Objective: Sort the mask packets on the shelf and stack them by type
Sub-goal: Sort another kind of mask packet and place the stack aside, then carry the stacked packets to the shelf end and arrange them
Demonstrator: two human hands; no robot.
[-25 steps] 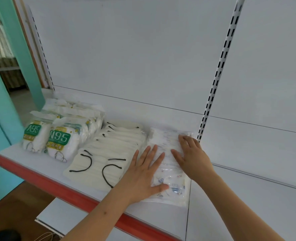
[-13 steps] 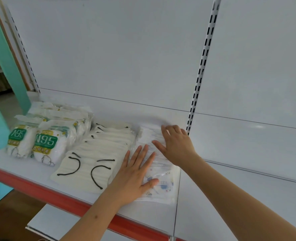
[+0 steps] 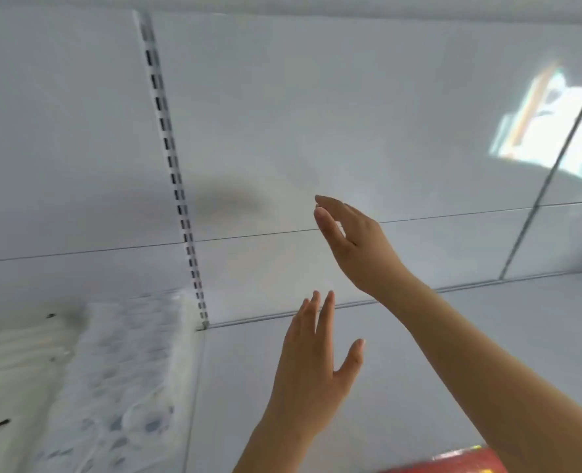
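Hovering with fingers straight and holding nothing, your left hand and right hand hang apart from the clear-wrapped blue-printed mask packets (stacked leftward), likely seeking more.

Glossy white metal shelf, crinkly plastic packets

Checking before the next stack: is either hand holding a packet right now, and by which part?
Nothing is held. The left hand and right hand are both open in the air, right of the mask packets.

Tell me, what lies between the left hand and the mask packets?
Only bare white shelf and its seam lie between the left hand and the mask packets, in the head view.
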